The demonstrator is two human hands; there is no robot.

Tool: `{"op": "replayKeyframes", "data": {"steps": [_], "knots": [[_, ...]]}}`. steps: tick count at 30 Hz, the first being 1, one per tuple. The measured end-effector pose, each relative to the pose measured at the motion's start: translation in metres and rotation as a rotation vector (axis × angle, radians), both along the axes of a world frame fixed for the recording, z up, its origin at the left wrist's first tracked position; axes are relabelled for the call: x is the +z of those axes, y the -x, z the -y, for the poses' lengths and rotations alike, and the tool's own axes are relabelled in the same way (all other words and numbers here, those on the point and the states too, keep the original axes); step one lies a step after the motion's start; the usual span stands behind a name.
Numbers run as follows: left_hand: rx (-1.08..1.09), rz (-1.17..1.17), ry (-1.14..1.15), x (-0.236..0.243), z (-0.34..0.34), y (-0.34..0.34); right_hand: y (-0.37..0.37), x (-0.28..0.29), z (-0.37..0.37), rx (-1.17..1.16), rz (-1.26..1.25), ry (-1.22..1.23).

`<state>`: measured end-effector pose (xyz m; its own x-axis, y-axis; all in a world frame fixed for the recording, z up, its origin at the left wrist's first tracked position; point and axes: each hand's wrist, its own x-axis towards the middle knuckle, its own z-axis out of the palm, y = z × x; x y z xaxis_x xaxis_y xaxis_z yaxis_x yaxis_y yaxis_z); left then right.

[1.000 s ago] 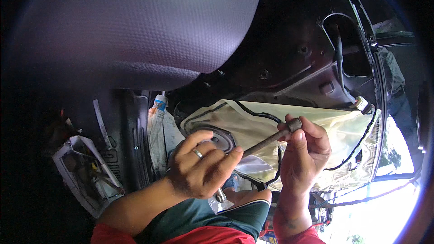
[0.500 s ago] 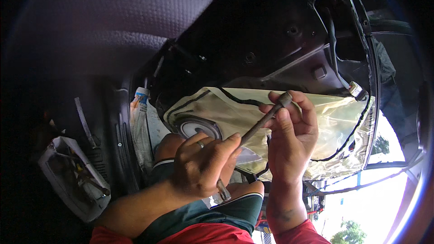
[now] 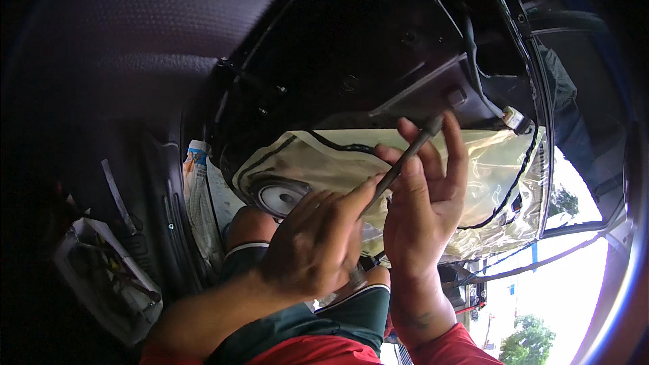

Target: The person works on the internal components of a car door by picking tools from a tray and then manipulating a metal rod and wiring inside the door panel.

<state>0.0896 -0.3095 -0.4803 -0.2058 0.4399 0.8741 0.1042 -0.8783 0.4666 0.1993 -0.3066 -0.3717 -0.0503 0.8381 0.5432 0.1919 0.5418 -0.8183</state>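
A dark metal socket wrench (image 3: 414,151) slants up and to the right between my two hands, in front of an opened-up car door (image 3: 338,40). My left hand (image 3: 314,243) is closed around its shaft, and the wrench's lower end shows below that hand, blurred. Near the upper end, my right hand (image 3: 426,209) has its thumb and fingers on the shaft, the index finger beside the tip. Behind the hands, yellowish clear plastic film (image 3: 497,169) covers the door's lower part. A round speaker (image 3: 282,196) sits at the film's left end.
A white connector (image 3: 516,119) hangs on a black cable at the door's right. At the far left, an open pale container (image 3: 111,263) holds loose items. A bag-like wrapped bundle (image 3: 197,169) stands beside the sill. My knees are below the hands.
My right fingers have opened somewhat around the wrench's upper end, the index finger straightening. My left hand has shifted along with the shaft. The view has moved slightly to the right.
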Motion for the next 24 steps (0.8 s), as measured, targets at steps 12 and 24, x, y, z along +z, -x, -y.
{"op": "replayKeyframes", "data": {"steps": [12,24], "knots": [[0.275,-0.121,-0.045,0.119,-0.048,-0.032,-0.021,0.103,-0.040,0.212,0.041,-0.015],[0.296,-0.155,-0.078,0.128,-0.068,-0.035,-0.033,0.086,-0.017,0.161,-0.099,-0.008]]}}
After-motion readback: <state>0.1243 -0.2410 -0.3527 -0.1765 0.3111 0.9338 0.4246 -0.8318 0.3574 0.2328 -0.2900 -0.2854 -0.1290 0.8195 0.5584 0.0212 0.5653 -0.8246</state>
